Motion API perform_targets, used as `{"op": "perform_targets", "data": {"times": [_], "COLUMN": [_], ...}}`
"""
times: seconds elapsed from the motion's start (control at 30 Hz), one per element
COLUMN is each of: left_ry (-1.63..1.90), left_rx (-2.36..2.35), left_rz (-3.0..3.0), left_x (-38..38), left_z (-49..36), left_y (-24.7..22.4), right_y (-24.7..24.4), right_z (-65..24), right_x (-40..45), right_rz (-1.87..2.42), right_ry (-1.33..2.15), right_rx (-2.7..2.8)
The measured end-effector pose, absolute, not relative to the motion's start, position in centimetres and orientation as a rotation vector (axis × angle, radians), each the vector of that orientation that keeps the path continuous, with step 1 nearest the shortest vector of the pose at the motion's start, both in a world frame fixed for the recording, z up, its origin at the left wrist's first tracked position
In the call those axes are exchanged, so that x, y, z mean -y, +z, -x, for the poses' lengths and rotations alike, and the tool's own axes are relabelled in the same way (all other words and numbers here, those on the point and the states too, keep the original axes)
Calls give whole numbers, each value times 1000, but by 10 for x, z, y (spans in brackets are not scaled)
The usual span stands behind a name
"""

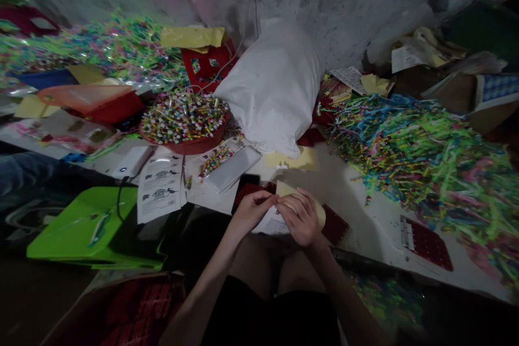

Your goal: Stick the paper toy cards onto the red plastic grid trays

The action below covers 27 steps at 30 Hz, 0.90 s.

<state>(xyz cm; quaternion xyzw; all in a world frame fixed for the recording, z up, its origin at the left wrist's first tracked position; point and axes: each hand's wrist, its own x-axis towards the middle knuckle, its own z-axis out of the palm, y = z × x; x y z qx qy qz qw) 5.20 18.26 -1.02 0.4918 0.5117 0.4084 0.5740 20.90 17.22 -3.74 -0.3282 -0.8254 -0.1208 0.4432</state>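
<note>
Just above the printed paper (pixel 271 225), low in the centre of the frame, the left hand (pixel 253 210) and right hand (pixel 300 218) are held together at the fingertips, as if for fine work; whether anything is gripped cannot be told. On the worktop (pixel 365 230), a bowl (pixel 197 145) of small pieces (pixel 184 116), left of centre, and a strip heap (pixel 421 151), at right, are placed seemingly for easy reach.

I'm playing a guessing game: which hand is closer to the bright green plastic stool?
Left. The left hand is to the right of the green plastic stool in the picture; the right hand is farther right.
</note>
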Motion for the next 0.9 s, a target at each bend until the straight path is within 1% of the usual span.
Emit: {"op": "perform_targets", "data": {"times": [0.17,0.27,0.37,0.4,0.5,0.57,0.63,0.73,0.8,0.83,0.9], "left_ry": [1064,1122,1009,925,854,848,848,870,932,972,1038], "left_rx": [-1313,-1468,-1636,-1701,-1827,-1918,-2021,-2157,-2178,-2141,-1853], "left_rz": [-1180,-1230,-1349,-1402,-1460,-1475,-1490,-1506,-1578,-1634,-1829], "left_x": [-192,-214,-248,-260,-297,-318,-335,-345,-336,-324,-286], "left_z": [-38,-11,29,44,83,103,116,110,86,67,20], "left_y": [-14,-20,-27,-29,-35,-39,-42,-50,-54,-55,-56], "right_y": [-23,-13,-1,3,18,25,27,20,9,2,-12], "right_z": [-198,-196,-202,-206,-226,-243,-260,-278,-283,-284,-283], "right_x": [-164,-151,-134,-128,-111,-103,-99,-98,-97,-97,-95], "right_rz": [816,788,803,807,859,935,1026,1174,1229,1234,1253], "right_ry": [-183,24,250,300,441,499,456,348,342,351,377], "right_rx": [2042,2012,1974,1952,1855,1785,1747,1771,1802,1813,1829]}}
